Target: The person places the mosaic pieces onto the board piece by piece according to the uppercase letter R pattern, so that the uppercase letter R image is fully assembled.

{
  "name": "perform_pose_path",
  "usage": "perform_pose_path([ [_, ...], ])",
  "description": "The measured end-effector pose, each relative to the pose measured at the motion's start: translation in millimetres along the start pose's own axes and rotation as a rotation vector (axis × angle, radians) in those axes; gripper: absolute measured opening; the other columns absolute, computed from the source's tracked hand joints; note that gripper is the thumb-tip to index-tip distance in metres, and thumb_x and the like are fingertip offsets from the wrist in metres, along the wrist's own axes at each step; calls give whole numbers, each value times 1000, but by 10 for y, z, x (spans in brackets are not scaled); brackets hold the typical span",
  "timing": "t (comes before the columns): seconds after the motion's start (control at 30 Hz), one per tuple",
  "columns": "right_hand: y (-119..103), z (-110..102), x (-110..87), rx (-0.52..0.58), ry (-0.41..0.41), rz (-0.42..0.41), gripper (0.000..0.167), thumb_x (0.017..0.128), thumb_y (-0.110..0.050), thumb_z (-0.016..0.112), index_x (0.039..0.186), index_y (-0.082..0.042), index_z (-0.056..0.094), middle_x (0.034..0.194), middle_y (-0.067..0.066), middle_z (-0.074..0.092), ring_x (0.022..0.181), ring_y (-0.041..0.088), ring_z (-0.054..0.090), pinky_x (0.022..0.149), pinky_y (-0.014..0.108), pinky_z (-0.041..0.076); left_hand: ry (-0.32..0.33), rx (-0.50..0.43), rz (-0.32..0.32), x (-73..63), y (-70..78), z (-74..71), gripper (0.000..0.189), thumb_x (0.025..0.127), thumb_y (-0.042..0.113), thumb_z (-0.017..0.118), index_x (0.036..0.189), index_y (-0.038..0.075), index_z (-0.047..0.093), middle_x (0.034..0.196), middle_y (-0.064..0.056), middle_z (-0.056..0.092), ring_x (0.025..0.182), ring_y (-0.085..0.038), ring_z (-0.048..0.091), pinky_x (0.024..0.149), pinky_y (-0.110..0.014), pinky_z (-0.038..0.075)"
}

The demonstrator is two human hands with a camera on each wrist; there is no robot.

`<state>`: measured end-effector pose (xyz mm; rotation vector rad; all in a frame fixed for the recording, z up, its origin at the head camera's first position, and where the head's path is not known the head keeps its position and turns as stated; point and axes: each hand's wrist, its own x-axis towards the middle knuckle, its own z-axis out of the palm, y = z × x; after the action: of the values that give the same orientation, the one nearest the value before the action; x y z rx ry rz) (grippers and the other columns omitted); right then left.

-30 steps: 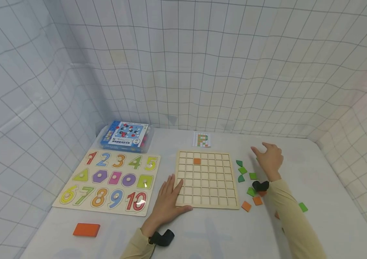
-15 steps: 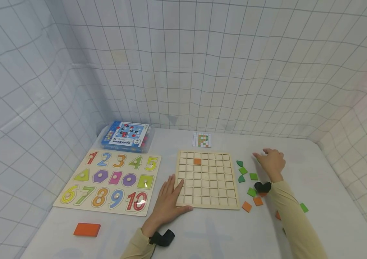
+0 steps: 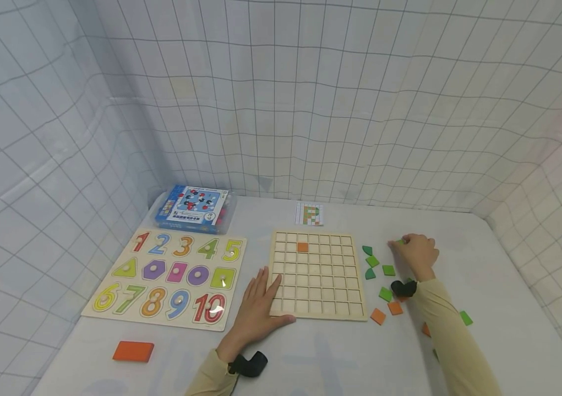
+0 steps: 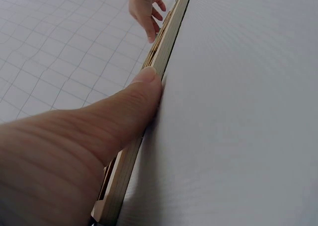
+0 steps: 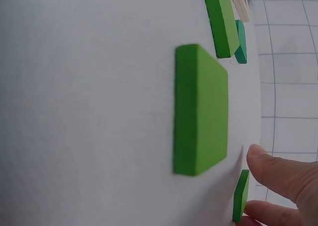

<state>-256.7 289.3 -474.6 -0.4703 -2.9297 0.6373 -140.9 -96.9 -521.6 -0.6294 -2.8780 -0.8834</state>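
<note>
My left hand (image 3: pixel 255 316) rests spread on the left edge of a wooden grid board (image 3: pixel 320 314); in the left wrist view its thumb (image 4: pixel 134 99) lies against the board's rim. An orange tile (image 3: pixel 303 247) sits in the board's second row. My right hand (image 3: pixel 416 253) is low over the table right of the board, around a small green tile (image 5: pixel 241 196). In the right wrist view a fingertip is at that tile's edge, and the thumb stands slightly apart from it. A larger-looking green tile (image 5: pixel 211 114) lies closer to the wrist camera.
Loose orange tiles (image 3: pixel 377 315), green squares (image 3: pixel 385 293) and dark green pieces (image 3: pixel 370 273) are scattered right of the board. A pattern card (image 3: pixel 309 214) lies behind it. To the left are a number puzzle (image 3: pixel 164 280), a boxed set (image 3: pixel 194 209) and an orange block (image 3: pixel 133 351).
My right hand has come down and slightly right, its thumb and fingers drawing closer together. A green tile now shows between them. The left hand and board have stayed put.
</note>
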Motion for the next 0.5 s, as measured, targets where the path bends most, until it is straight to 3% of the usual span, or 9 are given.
perform_pose_path([
  [0.5, 12, -68, 1, 27, -50, -9, 39, 87, -26, 65, 108, 7, 66, 109, 27, 60, 97, 44, 45, 80, 56, 34, -11, 2, -12, 4, 21, -20, 96, 75, 57, 70, 146, 2, 34, 154, -24, 12, 142, -34, 5, 114, -45, 5],
])
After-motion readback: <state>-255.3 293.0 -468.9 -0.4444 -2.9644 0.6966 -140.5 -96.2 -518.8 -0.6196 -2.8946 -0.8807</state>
